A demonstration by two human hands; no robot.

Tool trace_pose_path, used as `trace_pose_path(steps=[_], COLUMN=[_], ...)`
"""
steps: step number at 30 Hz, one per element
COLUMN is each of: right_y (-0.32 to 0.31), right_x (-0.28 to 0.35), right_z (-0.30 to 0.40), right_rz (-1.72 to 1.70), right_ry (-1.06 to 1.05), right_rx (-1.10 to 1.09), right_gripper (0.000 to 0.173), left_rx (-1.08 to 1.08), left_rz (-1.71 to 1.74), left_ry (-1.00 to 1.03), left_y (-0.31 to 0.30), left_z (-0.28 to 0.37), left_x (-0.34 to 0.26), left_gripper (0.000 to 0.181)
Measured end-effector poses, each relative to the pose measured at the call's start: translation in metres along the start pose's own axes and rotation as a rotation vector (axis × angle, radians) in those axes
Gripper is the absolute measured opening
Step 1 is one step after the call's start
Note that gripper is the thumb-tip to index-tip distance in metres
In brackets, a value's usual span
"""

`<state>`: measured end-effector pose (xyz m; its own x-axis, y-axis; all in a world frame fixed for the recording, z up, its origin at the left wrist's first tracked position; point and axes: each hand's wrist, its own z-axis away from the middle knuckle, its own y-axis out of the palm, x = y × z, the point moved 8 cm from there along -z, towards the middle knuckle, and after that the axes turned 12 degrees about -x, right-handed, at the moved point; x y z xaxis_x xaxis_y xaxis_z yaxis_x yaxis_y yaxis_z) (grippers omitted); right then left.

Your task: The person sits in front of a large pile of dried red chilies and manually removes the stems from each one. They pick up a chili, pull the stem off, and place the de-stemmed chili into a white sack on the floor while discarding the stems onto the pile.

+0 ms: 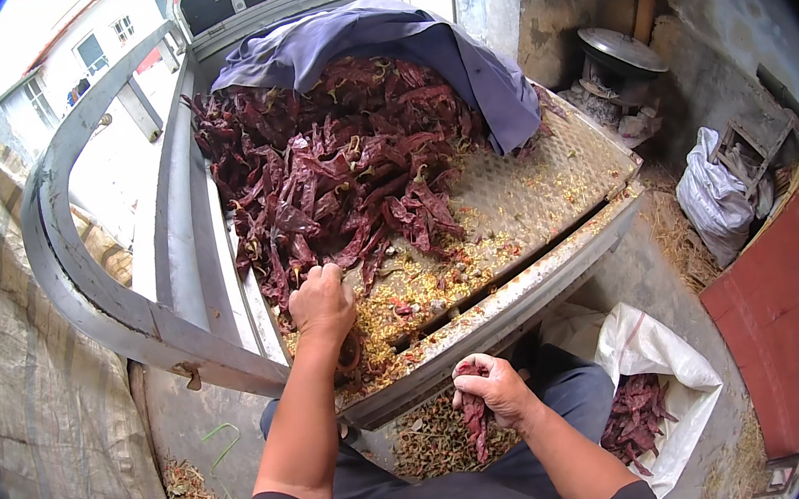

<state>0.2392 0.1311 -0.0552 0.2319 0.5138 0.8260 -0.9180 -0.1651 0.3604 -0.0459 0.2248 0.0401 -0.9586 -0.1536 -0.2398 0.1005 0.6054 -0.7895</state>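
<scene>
A large heap of dried red chili peppers [337, 174] lies on the metal bed of a small truck, partly under a purple-grey cloth [371, 33]. My left hand [322, 303] is at the heap's near edge, its fingers curled downward; whether they grip a pepper is hidden. Below the bed's edge, over my lap, my right hand [492, 389] is closed on dried chili peppers [477, 425] that hang down from it. Yellow chili seeds [407, 309] are scattered over the bed. At my right, a white woven sack [676, 364] holds more dried chilies [637, 415].
A curved metal side rail [106, 318] runs along the left. Pepper stems and scraps [431, 434] lie on the floor between my legs. Further off at right are a stove with a lidded pot [621, 61], a white plastic bag [714, 197] and a red panel [780, 320].
</scene>
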Motion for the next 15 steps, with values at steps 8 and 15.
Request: trace_pose_path(steps=[8, 15], right_y=[0.045, 0.09], right_x=[0.091, 0.117], right_z=[0.015, 0.039], right_rz=[0.431, 0.764], right_ry=[-0.579, -0.956], right_rx=[-0.008, 0.148], right_gripper=[0.033, 0.038], left_rx=[0.407, 0.552], left_rz=[1.209, 1.646], left_ry=[-0.6, -0.74], left_y=[-0.043, -0.045], left_z=[0.078, 0.126], left_x=[-0.028, -0.063], left_gripper=[0.011, 0.003])
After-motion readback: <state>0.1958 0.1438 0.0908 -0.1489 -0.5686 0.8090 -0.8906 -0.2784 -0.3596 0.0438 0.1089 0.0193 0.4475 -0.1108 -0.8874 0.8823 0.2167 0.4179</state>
